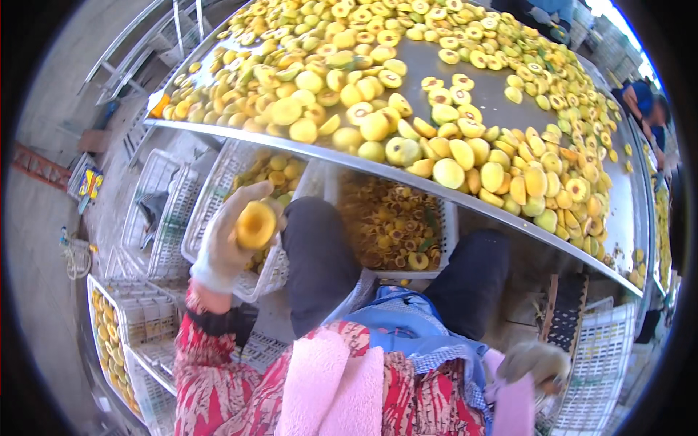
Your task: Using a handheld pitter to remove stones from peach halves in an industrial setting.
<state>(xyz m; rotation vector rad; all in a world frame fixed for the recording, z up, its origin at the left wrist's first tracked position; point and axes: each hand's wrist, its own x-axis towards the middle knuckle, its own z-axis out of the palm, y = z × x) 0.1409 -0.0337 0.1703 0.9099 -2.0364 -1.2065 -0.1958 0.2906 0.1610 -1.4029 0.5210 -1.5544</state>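
Note:
My left hand (pixel 221 259), in a pale glove, holds a yellow peach half (pixel 256 224) with its hollowed cut face turned up. It hangs over a white plastic crate (pixel 204 231) of peach halves beside my left knee. My right hand (pixel 534 364), also gloved, is low at my right side by the pink towel (pixel 512 403); blur hides whether it holds anything. Peach halves (pixel 376 126), many with brown centres, are heaped on the metal table (pixel 420 60) before me. Between my knees stands another crate (pixel 450 234) with small cut peach pieces and brown scraps (pixel 403 223).
The table's raised metal rim (pixel 349 163) runs just above my knees. More white crates stand at left (pixel 147 305) and right (pixel 600 365), the lower left one with peaches. Other people (pixel 643 109) are at the table's far right side. A metal frame (pixel 147 43) stands at upper left.

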